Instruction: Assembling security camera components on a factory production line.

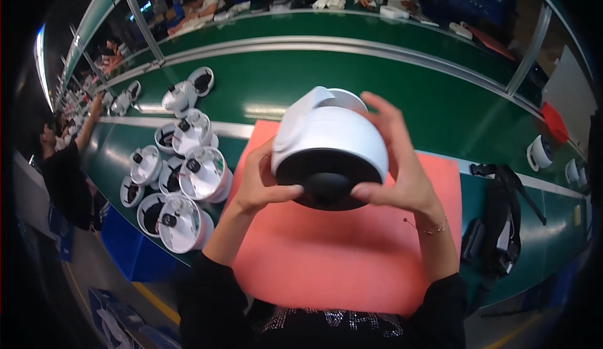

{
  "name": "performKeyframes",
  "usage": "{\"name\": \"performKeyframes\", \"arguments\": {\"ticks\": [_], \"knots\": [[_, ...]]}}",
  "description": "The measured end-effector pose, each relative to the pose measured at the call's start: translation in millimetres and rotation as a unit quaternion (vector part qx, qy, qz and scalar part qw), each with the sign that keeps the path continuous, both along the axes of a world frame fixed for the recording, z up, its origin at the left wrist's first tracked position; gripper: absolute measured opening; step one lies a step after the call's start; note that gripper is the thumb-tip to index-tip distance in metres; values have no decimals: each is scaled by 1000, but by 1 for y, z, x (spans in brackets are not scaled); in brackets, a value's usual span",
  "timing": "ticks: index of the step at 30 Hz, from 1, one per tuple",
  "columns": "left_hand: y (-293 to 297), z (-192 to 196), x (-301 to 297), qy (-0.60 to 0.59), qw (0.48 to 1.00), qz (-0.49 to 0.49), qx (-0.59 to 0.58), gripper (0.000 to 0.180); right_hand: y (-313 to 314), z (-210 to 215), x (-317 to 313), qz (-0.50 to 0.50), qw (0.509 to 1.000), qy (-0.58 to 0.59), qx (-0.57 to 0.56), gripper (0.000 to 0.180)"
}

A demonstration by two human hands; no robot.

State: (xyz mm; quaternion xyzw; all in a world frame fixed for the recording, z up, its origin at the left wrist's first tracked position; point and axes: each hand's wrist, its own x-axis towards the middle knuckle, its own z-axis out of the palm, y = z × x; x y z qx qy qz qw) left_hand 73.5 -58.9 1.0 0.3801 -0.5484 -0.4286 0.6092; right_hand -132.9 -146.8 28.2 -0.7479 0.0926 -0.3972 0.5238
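A person at a long green bench (326, 91) holds a white, rounded plastic dome housing with a glossy black lens dome (329, 150) up in front of the head camera, above a salmon-pink rectangular mat (326, 267) that lies on the bench. The left hand (262, 182) is closed around the housing's left side, its thumb pressed along the lower edge of the black dome; the right hand (397, 160) grips the right side, fingers spread up over the white shell and thumb set against the dark rim. A thin bracelet (428, 228) circles the right wrist, and both forearms come up from black sleeves at the lower edge. To the left of the mat, a cluster of white round housings with open tops and small black parts inside (179, 185) stands packed together on the bench, several touching one another, with more of the same kind (188, 91) farther up the bench. On the right, a black strap harness (502, 217) lies just beside the mat, and another white round unit (540, 152) sits near the far right edge. Other workers (63, 167) stand or sit along the line on the left and across the bench at the top.
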Motion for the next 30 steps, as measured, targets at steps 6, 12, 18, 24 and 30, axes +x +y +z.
{"name": "performKeyframes", "arguments": {"ticks": [6,12,18,24,30], "knots": [[-34,-43,23,123,991,-14,-56,96,18,2,8,-41,998,39,-35,98],[-63,-13,-13,231,967,1,109,57,-10,-29,23,-107,987,-30,112,95],[-96,-28,-23,279,933,-62,217,60,-34,-54,15,-43,948,-9,315,93],[-104,-28,-25,315,912,-113,238,64,-33,-50,16,-112,963,-57,240,94],[-123,-33,-52,361,925,7,115,64,-15,-51,31,-356,921,3,-155,99]]}}
